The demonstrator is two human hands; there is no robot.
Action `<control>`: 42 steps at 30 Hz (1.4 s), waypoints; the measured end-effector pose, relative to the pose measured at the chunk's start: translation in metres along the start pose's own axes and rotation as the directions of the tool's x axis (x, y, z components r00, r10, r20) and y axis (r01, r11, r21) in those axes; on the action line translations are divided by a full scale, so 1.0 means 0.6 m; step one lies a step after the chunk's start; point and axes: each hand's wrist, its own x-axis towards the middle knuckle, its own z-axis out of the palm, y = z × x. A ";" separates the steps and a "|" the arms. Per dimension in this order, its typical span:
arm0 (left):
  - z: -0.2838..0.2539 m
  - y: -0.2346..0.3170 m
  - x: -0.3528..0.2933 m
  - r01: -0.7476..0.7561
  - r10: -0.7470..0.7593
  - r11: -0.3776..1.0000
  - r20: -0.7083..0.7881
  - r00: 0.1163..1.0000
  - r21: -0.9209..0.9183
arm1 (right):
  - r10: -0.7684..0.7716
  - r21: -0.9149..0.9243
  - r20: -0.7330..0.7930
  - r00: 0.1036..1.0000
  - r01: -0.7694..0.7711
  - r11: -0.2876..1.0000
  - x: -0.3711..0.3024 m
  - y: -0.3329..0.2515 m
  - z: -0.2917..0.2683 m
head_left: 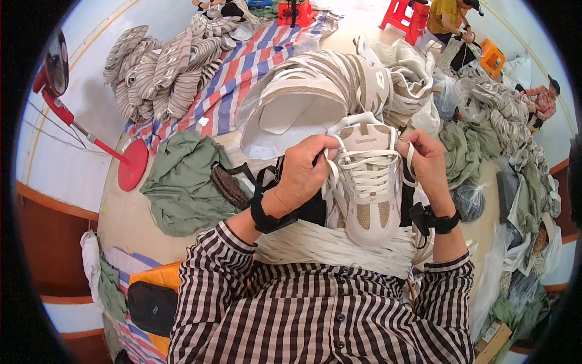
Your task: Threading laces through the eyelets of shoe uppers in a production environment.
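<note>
A white and beige shoe upper rests on my lap, its toe toward me and its tongue pointing away. White shoelace runs crosswise through its eyelets. My left hand pinches the lace at the upper's left side near the top eyelets. On the opposite side, my right hand is closed on the lace, with a loop showing below its fingers. A thick bundle of white laces lies across my lap, under the toe. Both wrists wear black bands.
Directly ahead lies a curved stack of uppers. More uppers are heaped on a striped sheet at far left. A red-based fan and green cloth are at left. Other people work at the back, one in a yellow top.
</note>
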 end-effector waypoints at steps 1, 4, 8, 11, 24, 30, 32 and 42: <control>0.000 -0.002 -0.005 -0.023 0.023 1.000 0.021 1.000 0.000 | 0.003 -0.002 0.003 1.000 -0.003 1.000 0.000 0.002 0.001; 0.002 -0.002 -0.015 -0.069 0.069 0.998 -0.012 0.998 -0.004 | 0.012 0.011 -0.011 1.000 -0.012 1.000 0.002 0.007 0.001; 0.001 -0.010 -0.017 -0.089 0.089 0.996 -0.023 0.996 -0.005 | -0.004 -0.028 -0.011 1.000 0.004 1.000 0.000 0.000 0.003; -0.002 -0.005 -0.014 -0.094 0.094 0.996 -0.015 0.995 0.006 | 0.011 -0.063 -0.005 1.000 -0.011 0.998 -0.003 -0.007 0.003; -0.008 0.028 0.015 -0.135 0.118 0.974 0.098 0.988 0.181 | -0.079 -0.195 0.142 0.987 0.106 0.975 0.011 -0.015 -0.010; -0.008 0.007 0.023 0.352 -0.280 0.885 0.255 0.925 -0.305 | -0.073 -0.176 0.134 0.988 0.096 0.980 0.010 -0.015 -0.009; 0.001 0.029 0.027 0.110 -0.125 0.990 0.178 0.976 0.092 | -0.066 -0.181 0.117 0.991 0.086 0.980 0.008 -0.017 -0.009; -0.015 -0.004 0.016 0.279 -0.257 0.958 0.230 0.939 -0.070 | -0.150 -0.178 0.043 0.988 0.155 0.972 0.014 -0.014 -0.025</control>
